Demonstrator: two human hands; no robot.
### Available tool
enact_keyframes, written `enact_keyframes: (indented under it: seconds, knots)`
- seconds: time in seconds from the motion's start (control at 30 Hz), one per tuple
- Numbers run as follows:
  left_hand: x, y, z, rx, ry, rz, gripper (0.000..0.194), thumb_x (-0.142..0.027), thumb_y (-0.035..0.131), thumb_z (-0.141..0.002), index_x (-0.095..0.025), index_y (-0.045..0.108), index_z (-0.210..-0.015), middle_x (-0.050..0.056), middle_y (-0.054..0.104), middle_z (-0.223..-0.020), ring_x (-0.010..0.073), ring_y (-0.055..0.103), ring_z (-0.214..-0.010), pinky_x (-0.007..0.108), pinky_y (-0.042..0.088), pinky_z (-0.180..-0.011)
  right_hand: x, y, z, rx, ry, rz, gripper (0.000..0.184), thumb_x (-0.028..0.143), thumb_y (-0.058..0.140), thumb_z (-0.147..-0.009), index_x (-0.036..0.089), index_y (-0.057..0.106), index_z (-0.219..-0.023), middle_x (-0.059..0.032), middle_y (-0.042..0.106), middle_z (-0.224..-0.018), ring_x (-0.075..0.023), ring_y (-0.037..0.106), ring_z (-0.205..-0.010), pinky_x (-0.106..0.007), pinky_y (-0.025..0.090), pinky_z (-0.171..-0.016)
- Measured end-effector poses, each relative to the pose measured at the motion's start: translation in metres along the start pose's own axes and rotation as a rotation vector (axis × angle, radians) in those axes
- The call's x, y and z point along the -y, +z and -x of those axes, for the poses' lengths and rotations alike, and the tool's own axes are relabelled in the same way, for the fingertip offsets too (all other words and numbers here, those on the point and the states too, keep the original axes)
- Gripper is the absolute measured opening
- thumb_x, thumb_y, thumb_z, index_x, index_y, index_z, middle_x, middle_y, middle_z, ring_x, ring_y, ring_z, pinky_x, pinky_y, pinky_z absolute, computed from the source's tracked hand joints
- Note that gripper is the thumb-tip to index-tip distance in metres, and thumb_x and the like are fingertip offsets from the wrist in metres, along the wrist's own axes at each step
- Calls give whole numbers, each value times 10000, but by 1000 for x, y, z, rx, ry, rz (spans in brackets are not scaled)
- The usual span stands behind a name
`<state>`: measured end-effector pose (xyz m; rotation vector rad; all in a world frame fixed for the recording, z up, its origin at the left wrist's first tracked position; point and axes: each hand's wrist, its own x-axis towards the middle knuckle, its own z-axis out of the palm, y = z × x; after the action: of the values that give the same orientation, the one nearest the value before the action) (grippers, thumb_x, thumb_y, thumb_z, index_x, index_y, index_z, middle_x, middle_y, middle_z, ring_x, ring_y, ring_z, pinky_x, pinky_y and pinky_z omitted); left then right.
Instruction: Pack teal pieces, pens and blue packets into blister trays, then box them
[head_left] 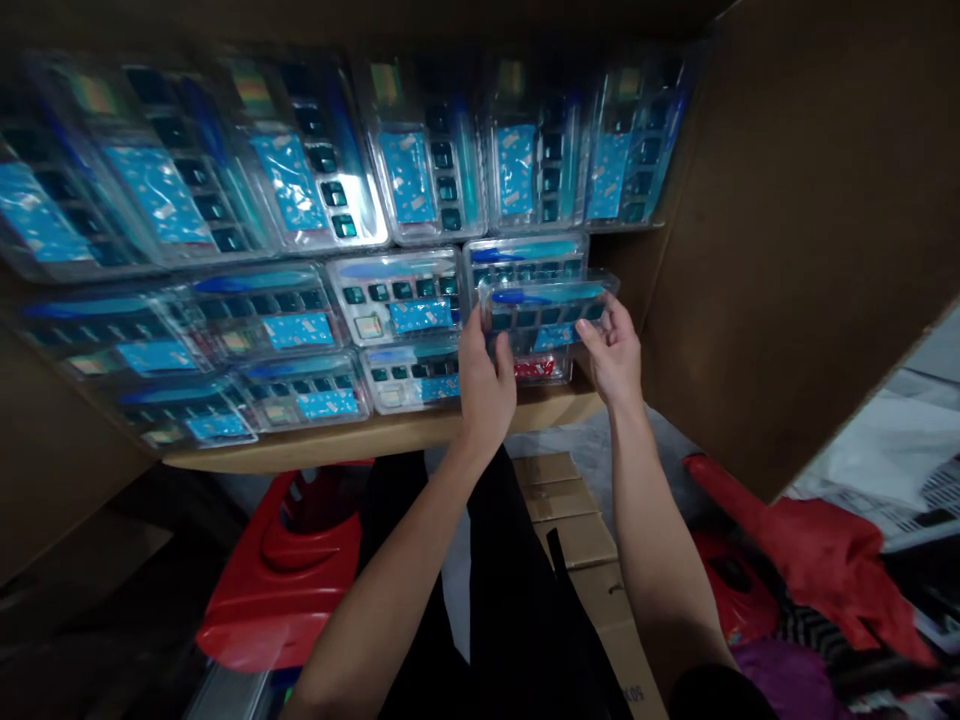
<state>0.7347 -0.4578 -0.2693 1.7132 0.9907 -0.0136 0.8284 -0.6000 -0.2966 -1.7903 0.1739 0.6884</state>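
Both my hands hold a clear plastic pack [551, 300] with a blue pen-like piece, a row of dark squares and a light blue patterned packet inside. My left hand [487, 380] grips its left end, and my right hand [613, 345] pinches its right end between thumb and fingers. Just behind it, a similar clear pack [525, 248] lies in the carton. Below the held pack, a red packet [541, 370] shows in part. To the left, more such packs [401, 268] lie in rows, while a back row [431, 190] is turned the other way.
The packs fill much of a large cardboard carton [780, 200], whose front edge [390, 440] is near my wrists. Below are a red plastic seat-like object [292, 580] at left and flattened cardboard [577, 530]. Red cloth [832, 560] and white plastic bags [892, 440] lie at right.
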Motion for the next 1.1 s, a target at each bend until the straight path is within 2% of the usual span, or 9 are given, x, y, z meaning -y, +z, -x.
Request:
enact_keyframes:
  seconds: [0.17,0.27,0.37,0.47,0.57,0.63,0.77,0.9,1.1]
  knots:
    - [7,-13,37,42,-99,-65,485,-526,383,-944,-197,480,-1287,145,571,-1216,233,565,-1142,412,438,-1014,2,-14,36,-92,109,66,561,547,742,-697,284,636,-1182,-32,650,-1268,-257,574,-1218,-505,377,-1119]
    - [20,-18,54,63,-168,-121,482,-518,405,-933,-162,539,-1231,147,578,-1125,237,597,-1051,427,469,-971,-14,-20,55,-124,239,-2,576,566,774,-636,274,664,-1120,-40,701,-1160,-257,632,-1118,-512,435,-1062]
    - [27,-25,59,112,-177,-166,452,-436,387,-950,-165,498,-1294,148,581,-1142,230,599,-1059,426,478,-966,-33,-19,57,-127,306,-50,639,590,776,-606,253,649,-1135,-61,705,-1131,-256,644,-1083,-508,458,-1034]
    - [22,-35,48,102,-41,-290,407,-360,378,-956,-174,512,-1292,157,533,-1280,227,522,-1217,415,411,-1060,-47,-12,49,-159,262,21,653,605,757,-614,239,647,-1143,-78,673,-1164,-259,616,-1114,-500,435,-1056]
    - [11,-39,20,114,162,-392,387,-326,363,-963,-192,540,-1279,144,505,-1373,232,415,-1341,449,292,-1148,-53,-2,41,-197,194,153,593,618,733,-622,258,677,-1090,-75,613,-1203,-251,594,-1113,-466,425,-1066]
    - [7,-34,-4,181,267,-424,422,-353,398,-953,-184,521,-1320,149,444,-1458,264,305,-1421,499,188,-1183,-53,3,39,-180,171,201,581,621,712,-642,264,676,-1098,-82,584,-1213,-247,589,-1104,-441,441,-1048]
    - [10,-11,-41,328,357,-486,595,-446,553,-879,-181,459,-1404,158,304,-1555,331,128,-1481,571,22,-1186,-42,10,32,-170,129,196,710,675,562,-757,262,521,-1334,-99,506,-1378,-254,527,-1231,-445,399,-1091]
    - [23,1,-53,378,408,-593,590,-394,559,-886,-184,440,-1424,171,292,-1554,335,126,-1477,578,12,-1182,-26,21,11,-168,26,171,717,661,395,-858,255,377,-1448,-51,393,-1518,-229,375,-1398,-427,283,-1176]
    - [27,-4,-51,379,457,-749,606,-430,508,-908,-131,425,-1429,216,276,-1544,356,108,-1470,592,50,-1173,-10,39,2,-91,150,164,680,568,416,-874,211,398,-1452,-56,461,-1476,-246,402,-1388,-419,286,-1174]
